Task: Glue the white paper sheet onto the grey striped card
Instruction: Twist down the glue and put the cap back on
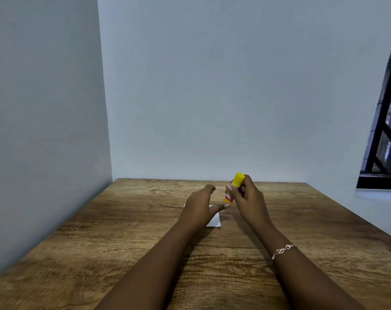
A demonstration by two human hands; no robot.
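Left hand [199,206]: grip apart, empty, spread over the sheet; we judge it the nearer hand.
White paper sheet [215,221]: flat on the worktop [100,231], mostly under that hand; a plain corner shows.
Glue stick [236,184]: yellow, cap on; axis near upright; above, just right of the sheet.
Right hand [248,200]: grip clamped round the stick.
Grey striped card: we see none.

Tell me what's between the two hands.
The yellow glue stick, gripped by the right hand, with a gap to the left hand; seen in head view.
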